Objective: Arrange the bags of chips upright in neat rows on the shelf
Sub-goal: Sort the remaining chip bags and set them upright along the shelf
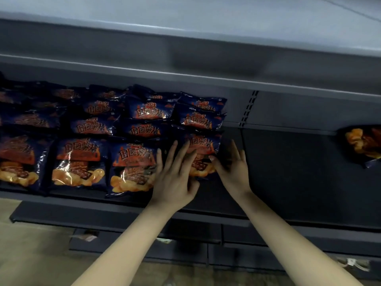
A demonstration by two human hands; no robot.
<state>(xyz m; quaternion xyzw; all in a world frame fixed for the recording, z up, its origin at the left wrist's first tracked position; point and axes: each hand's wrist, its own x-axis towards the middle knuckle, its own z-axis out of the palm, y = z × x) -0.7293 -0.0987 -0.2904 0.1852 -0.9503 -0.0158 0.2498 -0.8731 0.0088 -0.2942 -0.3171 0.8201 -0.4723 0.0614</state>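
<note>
Dark steel shelf (288, 174) holds rows of chip bags; at its front edge the rightmost bag (203, 144) is apparently being squared, left grip (175, 174) flat on its face, right grip (233, 168) spread against its side; next likely needs the stray bag (362, 145) fetched.

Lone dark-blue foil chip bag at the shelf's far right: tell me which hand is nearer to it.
Right. The right hand is left of the lone chip bag, with dark shelf between them; the left hand lies farther left, on a front-row bag.
</note>
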